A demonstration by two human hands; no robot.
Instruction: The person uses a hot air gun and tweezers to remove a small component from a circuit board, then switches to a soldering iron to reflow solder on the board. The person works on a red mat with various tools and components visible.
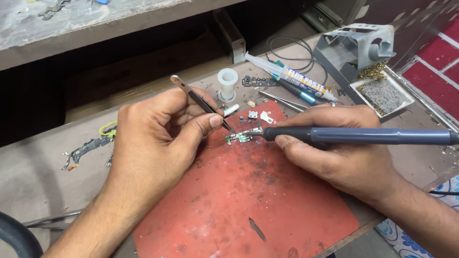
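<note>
One small green circuit board (239, 138) sits mid-frame, at the top edge of 1 red mat (248, 200). We pinch 1 pair of tweezers (201, 102) in the left hand (153, 138), thumb & forefinger pressed together on it, tip just beside the board. Our right hand (334, 153) is wrapped around 1 soldering iron (363, 136), tip touching the board. Just above: 3 small loose parts (253, 114) on the mat. Upper centre: 1 white spool (227, 82), 1 flux syringe (291, 76). Upper right: 1 iron stand (356, 50).
</note>
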